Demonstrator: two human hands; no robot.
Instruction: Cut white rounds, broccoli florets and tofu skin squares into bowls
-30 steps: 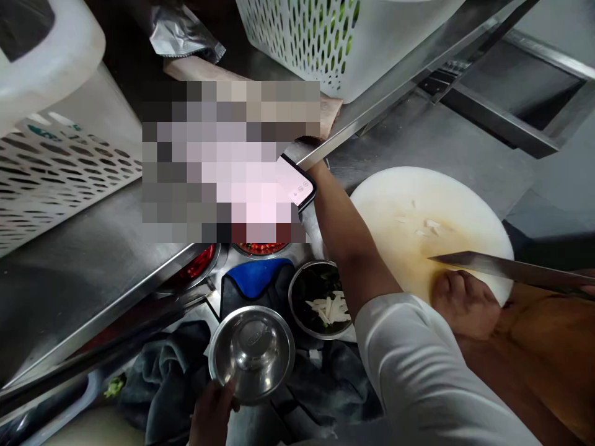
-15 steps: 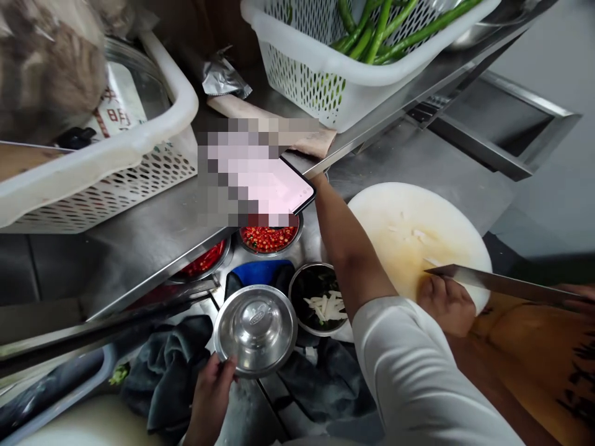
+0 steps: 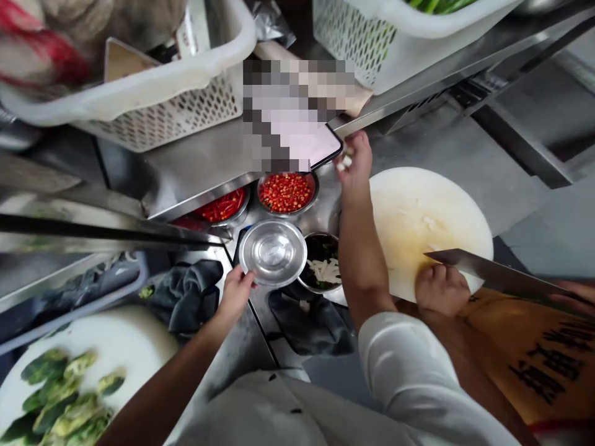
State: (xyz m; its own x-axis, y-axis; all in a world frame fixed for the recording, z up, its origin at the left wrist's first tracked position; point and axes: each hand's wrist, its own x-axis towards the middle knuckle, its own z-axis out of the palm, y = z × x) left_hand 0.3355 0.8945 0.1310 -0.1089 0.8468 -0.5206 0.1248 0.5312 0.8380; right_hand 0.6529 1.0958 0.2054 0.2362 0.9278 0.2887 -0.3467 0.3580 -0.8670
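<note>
well apart from the left fingers, toward the near left, cut green vegetables (image 3: 60, 396) are lying on a white round board (image 3: 139, 328). a white basket (image 3: 171, 93) is standing on the metal shelf (image 3: 186, 170) beyond those fingers, and a dark crumpled cloth (image 3: 183, 300) is sitting near them, to their left. with the left hand (image 3: 238, 288) i am pinching the rim of a steel bowl (image 3: 273, 254), thumb and fingers closed on it; the bowl is showing just right of the fingertips. chopped red chillies (image 3: 286, 192) are sitting beyond it, and white slices (image 3: 324, 270) are lying between my two hands. a phone (image 3: 325, 145) is showing just left of the right fingers; whether they are touching it i cannot tell. with the right hand (image 3: 351, 158) i am gripping small white pieces (image 3: 344, 163) in curled fingers. to the near right of these fingers a chopping board (image 3: 427, 204) is lying, with a co-worker's hand (image 3: 441, 288) resting at its near edge, beside a knife (image 3: 497, 269).
</note>
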